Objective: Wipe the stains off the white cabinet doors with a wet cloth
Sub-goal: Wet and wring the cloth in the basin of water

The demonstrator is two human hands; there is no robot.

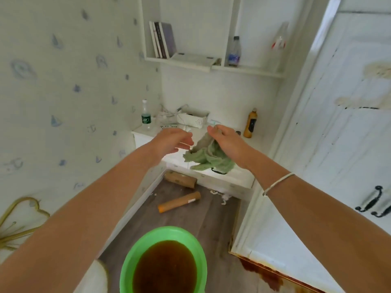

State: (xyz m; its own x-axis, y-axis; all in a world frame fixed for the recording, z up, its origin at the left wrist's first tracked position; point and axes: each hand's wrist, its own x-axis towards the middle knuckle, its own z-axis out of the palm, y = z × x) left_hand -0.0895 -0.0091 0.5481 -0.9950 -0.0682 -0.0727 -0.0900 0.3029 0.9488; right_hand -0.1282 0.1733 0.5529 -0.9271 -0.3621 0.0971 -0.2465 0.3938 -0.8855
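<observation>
Green basin [165,232] of brown water lowest in view, green cloth [203,159] held up beyond it
Past the basin both arms are stretched forward: the cloth is pinched near its top by the right hand [226,142] and hangs limp and bunched over the white desk [232,176], while the left hand [171,140] is held slack-fingered just beside it, gripping nothing. Soft, light and probably dripping (too floppy to scrub with as it hangs), the cloth is best gathered into a pad in the palm before being pressed to the cabinet door [338,123] at the right, where yellowish stains [378,70] are seen higher up
</observation>
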